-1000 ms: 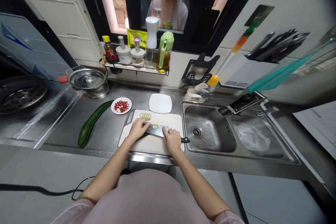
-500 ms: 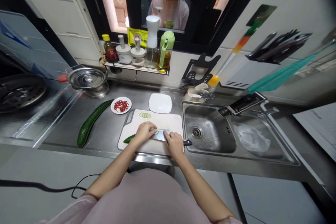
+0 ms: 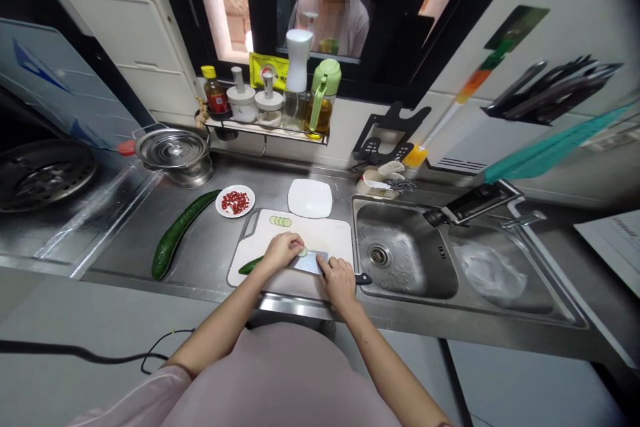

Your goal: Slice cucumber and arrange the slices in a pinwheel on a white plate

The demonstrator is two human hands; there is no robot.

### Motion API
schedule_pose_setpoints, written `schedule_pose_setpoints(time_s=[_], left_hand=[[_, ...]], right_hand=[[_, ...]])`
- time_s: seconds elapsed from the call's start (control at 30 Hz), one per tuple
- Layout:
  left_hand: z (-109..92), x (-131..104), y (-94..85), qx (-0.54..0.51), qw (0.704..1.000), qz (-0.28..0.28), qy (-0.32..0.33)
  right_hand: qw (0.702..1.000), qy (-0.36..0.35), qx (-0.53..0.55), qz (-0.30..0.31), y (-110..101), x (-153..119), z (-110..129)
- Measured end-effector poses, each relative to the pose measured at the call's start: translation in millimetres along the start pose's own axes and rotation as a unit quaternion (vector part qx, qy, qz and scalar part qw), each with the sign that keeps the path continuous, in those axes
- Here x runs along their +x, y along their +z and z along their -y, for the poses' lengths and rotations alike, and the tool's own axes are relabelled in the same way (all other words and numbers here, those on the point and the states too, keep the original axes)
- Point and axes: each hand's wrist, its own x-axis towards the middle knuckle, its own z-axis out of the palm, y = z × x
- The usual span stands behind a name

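Note:
My right hand [image 3: 340, 281] is closed round the black handle of a kitchen knife [image 3: 311, 263], whose wide blade lies nearly flat over the cutting board [image 3: 325, 230]. Beside the blade's upper edge, my left hand [image 3: 281, 251] pinches a thin cucumber slice [image 3: 303, 251] at its fingertips. A cut cucumber piece [image 3: 250, 265] rests on the board below my left wrist, partly covered by it. Near the board's top edge, several overlapping cucumber slices [image 3: 281, 221] lie in a short row.
Left of the board lie a whole cucumber [image 3: 181, 230] and a small plate [image 3: 223, 209] of chopped red bits. A white dish [image 3: 310, 198] stands behind the board. The sink [image 3: 400, 247] borders it on the right. Bottles and jars fill a shelf [image 3: 270, 129] below the window.
My left hand has drawn slightly back from the blade, and the slice at its fingertips shows more clearly. The whole view has shifted a little. The right hand stays on the knife.

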Motion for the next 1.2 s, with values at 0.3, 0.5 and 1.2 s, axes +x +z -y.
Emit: schedule_pose_setpoints(time_s=[0.3,0.5,1.2], left_hand=[[45.0,39.0,-5.4,-0.053,0.985,-0.101,-0.126],[58.3,60.7,-8.5,-0.006,0.98,-0.101,-0.173],[53.7,83.7,-5.9,0.146,0.977,-0.071,-0.137]], right_hand=[[1.0,0.0,0.006,0.001,6.3,0.2,-5.1],[1.0,0.0,0.008,-0.008,6.3,0.6,-7.1],[1.0,0.011,0.022,-0.007,12.3,1.7,-14.4]])
